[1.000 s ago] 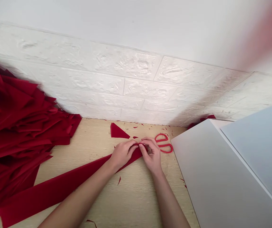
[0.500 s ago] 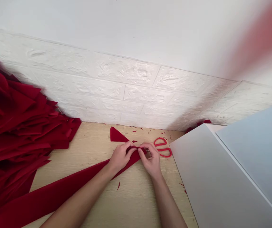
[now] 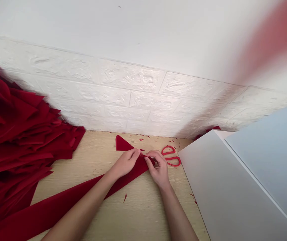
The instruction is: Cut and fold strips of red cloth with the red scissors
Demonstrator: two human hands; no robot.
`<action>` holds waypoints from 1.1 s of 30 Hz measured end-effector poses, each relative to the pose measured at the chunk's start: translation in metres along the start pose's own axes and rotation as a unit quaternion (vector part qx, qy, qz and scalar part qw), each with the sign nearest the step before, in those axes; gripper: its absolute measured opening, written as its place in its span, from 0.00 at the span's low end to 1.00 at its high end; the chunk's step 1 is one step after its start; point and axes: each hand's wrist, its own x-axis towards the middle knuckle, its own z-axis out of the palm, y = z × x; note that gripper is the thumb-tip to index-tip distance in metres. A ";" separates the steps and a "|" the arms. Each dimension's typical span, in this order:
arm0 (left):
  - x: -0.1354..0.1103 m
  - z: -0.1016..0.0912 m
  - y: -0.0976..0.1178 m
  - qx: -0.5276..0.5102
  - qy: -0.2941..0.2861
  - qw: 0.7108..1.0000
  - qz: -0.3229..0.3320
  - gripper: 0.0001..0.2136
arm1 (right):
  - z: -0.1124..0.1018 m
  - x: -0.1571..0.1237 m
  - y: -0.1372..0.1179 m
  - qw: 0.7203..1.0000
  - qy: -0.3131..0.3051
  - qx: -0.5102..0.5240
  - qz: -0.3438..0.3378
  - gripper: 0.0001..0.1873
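A long red fabric strip (image 3: 65, 197) runs from the lower left up to my hands. With thumb and forefinger, my right hand (image 3: 159, 169) pinches the strip's upper edge near its far right end. Just to the left, my left hand (image 3: 126, 164) is closed over the strip, thumb and finger pressed together; whatever is between them is too small to make out. Red-handled scissors (image 3: 174, 161) lie right beside my right hand, their blades hidden. Behind my left hand lies a folded, pointed red fabric piece (image 3: 123, 144).
A big heap of red fabric (image 3: 33, 134) fills the left side. On the right stands a white box-like panel (image 3: 198, 180). White brick-patterned wall (image 3: 143, 100) borders the wooden table (image 3: 138, 214) at the back. Small red scraps (image 3: 125, 197) are scattered about.
My left hand has shifted slightly left, its fingertips coming away from the right hand's pinch. The right hand keeps its pinch on the strip.
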 end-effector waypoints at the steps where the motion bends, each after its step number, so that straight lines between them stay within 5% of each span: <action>1: 0.002 -0.004 0.001 -0.004 -0.014 1.000 -0.011 0.19 | 0.000 -0.001 0.000 1.000 0.002 -0.003 -0.006 0.03; 15: 0.019 -0.027 -0.009 -0.065 -0.156 0.983 -0.077 0.16 | 0.002 -0.003 -0.007 0.994 0.030 -0.052 -0.091 0.06; 22: 0.020 -0.027 -0.008 -0.064 -0.204 0.976 -0.048 0.16 | 0.008 -0.005 -0.007 0.993 0.023 -0.038 -0.108 0.08; 33: 0.017 -0.019 -0.008 0.035 -0.067 0.997 0.029 0.16 | 0.007 -0.003 -0.011 0.996 0.054 -0.063 -0.018 0.03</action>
